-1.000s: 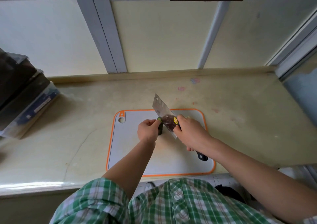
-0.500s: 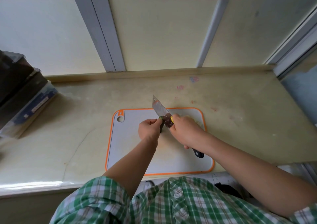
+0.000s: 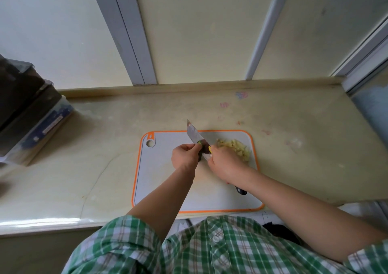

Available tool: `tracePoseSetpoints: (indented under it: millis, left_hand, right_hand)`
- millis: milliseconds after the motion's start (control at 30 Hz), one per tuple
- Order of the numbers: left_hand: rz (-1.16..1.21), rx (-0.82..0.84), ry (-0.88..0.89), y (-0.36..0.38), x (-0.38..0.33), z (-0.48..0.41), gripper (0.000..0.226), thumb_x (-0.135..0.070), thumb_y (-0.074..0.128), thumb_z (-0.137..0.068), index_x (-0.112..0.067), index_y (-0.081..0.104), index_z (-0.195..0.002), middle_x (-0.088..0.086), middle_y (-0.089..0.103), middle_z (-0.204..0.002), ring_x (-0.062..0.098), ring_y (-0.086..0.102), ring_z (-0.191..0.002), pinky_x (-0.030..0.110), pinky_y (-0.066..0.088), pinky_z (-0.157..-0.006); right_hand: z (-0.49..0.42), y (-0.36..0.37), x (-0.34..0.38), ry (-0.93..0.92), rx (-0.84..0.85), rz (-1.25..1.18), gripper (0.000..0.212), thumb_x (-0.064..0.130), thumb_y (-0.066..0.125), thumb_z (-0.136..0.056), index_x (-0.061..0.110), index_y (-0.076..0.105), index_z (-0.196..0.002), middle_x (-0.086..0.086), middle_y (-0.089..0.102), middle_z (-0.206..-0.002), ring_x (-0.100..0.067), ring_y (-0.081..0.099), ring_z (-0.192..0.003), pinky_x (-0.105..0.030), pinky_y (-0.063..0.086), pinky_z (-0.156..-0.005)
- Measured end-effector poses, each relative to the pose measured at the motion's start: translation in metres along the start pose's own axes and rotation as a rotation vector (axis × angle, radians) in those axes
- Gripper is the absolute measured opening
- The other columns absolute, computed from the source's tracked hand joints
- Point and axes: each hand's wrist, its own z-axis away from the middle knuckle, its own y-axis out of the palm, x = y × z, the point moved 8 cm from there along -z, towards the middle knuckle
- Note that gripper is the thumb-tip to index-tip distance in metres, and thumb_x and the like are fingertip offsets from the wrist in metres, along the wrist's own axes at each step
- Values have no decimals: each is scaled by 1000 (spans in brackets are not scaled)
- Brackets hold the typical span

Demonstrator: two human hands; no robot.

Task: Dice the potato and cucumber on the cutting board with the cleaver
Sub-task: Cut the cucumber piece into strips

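A grey cutting board (image 3: 159, 181) with an orange rim lies on the counter. My left hand (image 3: 184, 157) pinches a short dark green cucumber piece (image 3: 200, 145) upright at the board's middle. My right hand (image 3: 224, 164) grips the cleaver (image 3: 194, 134); its blade is tilted down against the cucumber, and the black handle end (image 3: 241, 190) pokes out under my wrist. A heap of pale yellow diced potato (image 3: 237, 149) sits at the board's far right corner, partly hidden by my right hand.
The beige counter (image 3: 105, 147) ends at a low back ledge under window frames. A stack of dark boxes (image 3: 27, 114) stands at the far left. The counter's front edge runs just below the board.
The cleaver has come down and lowered onto the cucumber piece. My right hand shifted slightly left and down, uncovering the diced potato heap behind it. My left hand has stayed put.
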Motion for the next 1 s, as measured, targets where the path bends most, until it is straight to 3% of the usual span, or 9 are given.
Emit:
tracePoseSetpoints:
  millis: [100, 233, 367, 533, 733, 800, 900, 1000]
  left_hand:
    - [-12, -4, 7, 0, -1, -1, 9, -23, 75, -77, -20, 71, -70, -1, 68, -67, 18, 64, -64, 27, 53, -71]
    - [-2, -5, -3, -1, 0, -4, 11, -24, 76, -77, -20, 70, -69, 3, 71, -73, 24, 69, -76, 33, 58, -81]
    - [-2, -8, -15, -2, 1, -4, 17, -25, 79, -74, -21, 68, -62, -1, 69, -65, 19, 66, -65, 31, 58, -77]
    - [-8, -4, -10, -4, 0, -5, 15, -24, 78, -74, -20, 68, -64, 1, 68, -67, 22, 65, -70, 35, 59, -80]
    - [-84, 30, 54, -3, -5, -5, 21, -36, 80, -73, -22, 67, -67, -1, 69, -69, 25, 69, -77, 37, 58, -79]
    - [-182, 10, 146, -5, -12, -3, 20, -39, 76, -76, -22, 67, -77, -3, 68, -78, 20, 66, -77, 35, 54, -75]
    - [-416, -1, 451, -5, -31, 4, 28, -36, 66, -86, -23, 63, -111, -2, 55, -98, 10, 59, -74, 26, 42, -71]
    - [-610, 78, 710, 5, -45, 12, 29, -30, 66, -89, -24, 68, -117, -1, 55, -96, 15, 59, -81, 18, 36, -71]
  right_hand:
    - [-4, 11, -3, -22, -22, 3, 21, 15, 40, -94, 4, 47, -110, -19, 62, -99, -38, 60, -88, -34, 36, -57]
    - [-10, 18, -5, -48, -54, -16, 17, 16, 41, -93, 6, 47, -105, -19, 62, -94, -37, 60, -83, -33, 33, -57]
    - [-12, 27, -7, -61, -65, -29, 9, 16, 42, -93, 9, 44, -98, -19, 63, -89, -36, 59, -77, -32, 31, -54]
    - [-14, 37, -8, -78, -61, -46, 9, 14, 43, -91, 14, 34, -89, -19, 62, -90, -39, 59, -84, -34, 30, -57]
    - [-14, 47, -11, -107, -90, -45, 7, 14, 44, -91, 13, 37, -93, -14, 60, -81, -37, 61, -76, -32, 26, -51]
    - [-13, 50, -13, -110, -95, -56, 7, 15, 43, -91, 14, 36, -93, -11, 55, -76, -37, 61, -75, -31, 29, -53]
    - [-13, 52, -14, -112, -100, -57, 8, 14, 43, -91, 10, 41, -97, -13, 56, -77, -37, 61, -76, -32, 31, -54]
    - [-14, 51, -14, -120, -107, -42, 16, 14, 41, -92, 6, 45, -105, -18, 62, -85, -38, 61, -79, -32, 32, -55]
